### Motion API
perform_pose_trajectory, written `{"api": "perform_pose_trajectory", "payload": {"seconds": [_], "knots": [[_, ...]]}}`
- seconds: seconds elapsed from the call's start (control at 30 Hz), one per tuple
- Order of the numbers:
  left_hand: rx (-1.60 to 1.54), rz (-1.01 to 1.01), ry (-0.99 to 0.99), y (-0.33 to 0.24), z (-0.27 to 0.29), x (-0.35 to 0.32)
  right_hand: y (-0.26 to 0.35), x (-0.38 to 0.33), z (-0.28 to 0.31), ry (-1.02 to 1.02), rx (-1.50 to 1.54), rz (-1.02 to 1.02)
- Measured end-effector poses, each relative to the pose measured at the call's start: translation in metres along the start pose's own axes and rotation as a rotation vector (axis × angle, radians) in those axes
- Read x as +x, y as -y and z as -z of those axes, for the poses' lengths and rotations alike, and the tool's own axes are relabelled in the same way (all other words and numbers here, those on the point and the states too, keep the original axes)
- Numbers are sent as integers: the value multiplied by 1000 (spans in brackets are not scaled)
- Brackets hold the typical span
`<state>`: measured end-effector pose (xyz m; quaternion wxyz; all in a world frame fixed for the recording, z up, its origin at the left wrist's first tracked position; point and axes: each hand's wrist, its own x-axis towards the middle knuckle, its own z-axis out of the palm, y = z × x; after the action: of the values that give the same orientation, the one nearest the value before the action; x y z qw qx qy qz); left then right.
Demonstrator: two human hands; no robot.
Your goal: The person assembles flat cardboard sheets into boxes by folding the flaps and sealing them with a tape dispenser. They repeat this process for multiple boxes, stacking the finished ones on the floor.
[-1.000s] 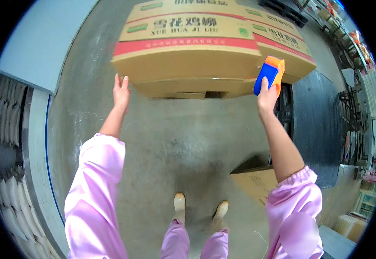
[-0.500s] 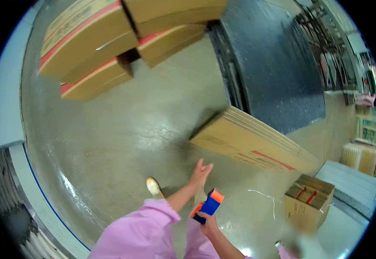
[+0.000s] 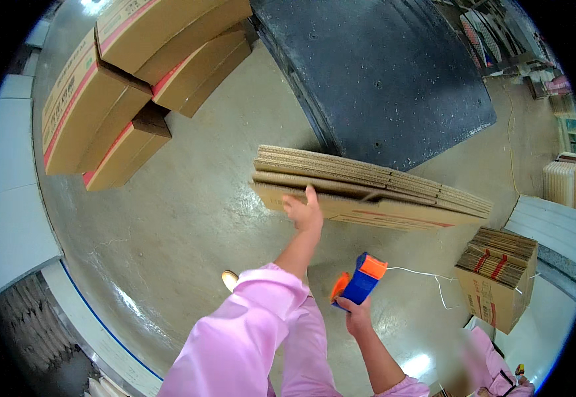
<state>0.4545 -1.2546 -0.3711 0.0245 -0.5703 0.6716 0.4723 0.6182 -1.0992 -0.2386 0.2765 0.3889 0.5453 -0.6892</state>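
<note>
My left hand (image 3: 304,210) reaches to the upper edge of the front flattened carton (image 3: 394,217), its fingers apart. Whether the fingertips touch the cardboard I cannot tell. That carton leans away from the stack of flattened cartons (image 3: 341,161) behind it, with a dark gap between. In my right hand (image 3: 356,314) is a blue and orange tape dispenser (image 3: 359,281), held closed-fingered by its lower end, well to the right of my left forearm.
Behind the stack lies a large black platform (image 3: 374,79). Closed cardboard boxes (image 3: 109,112) are piled at the far left. To the right stands a strapped carton bundle (image 3: 493,278) with a white strap (image 3: 420,271) trailing over the floor. Another person's pink sleeve (image 3: 490,360) shows at lower right.
My left hand has moved forward to the flattened cartons, and the front one now stands apart from the others. The tape dispenser has shifted right and forward. The whole view has turned.
</note>
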Motion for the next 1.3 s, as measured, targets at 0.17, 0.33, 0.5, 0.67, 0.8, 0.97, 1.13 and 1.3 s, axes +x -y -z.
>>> {"api": "perform_pose_trajectory", "payload": {"seconds": [0.17, 0.33, 0.5, 0.67, 0.8, 0.97, 1.13, 1.3], "knots": [[-480, 587, 179, 6, 66, -38, 54, -8, 33, -33, -416, 316], [-551, 660, -8, 136, 199, -36, 95, 13, 27, 54, -917, 452], [-705, 369, -101, 207, 413, 44, 30, 53, 24, 276, -1384, 360], [-437, 292, -411, 264, 556, 151, -69, 55, -47, 625, -1559, 502], [-756, 234, -465, 254, 530, 180, -100, 17, -114, 839, -1840, 253], [-710, 292, -380, 214, 527, 170, -127, 10, -95, 861, -1886, 283], [-630, 189, -303, 246, 545, 157, -121, 0, -92, 840, -1863, 451], [-543, 113, -235, 254, 565, 143, -108, -8, -98, 581, -1756, 838]]}}
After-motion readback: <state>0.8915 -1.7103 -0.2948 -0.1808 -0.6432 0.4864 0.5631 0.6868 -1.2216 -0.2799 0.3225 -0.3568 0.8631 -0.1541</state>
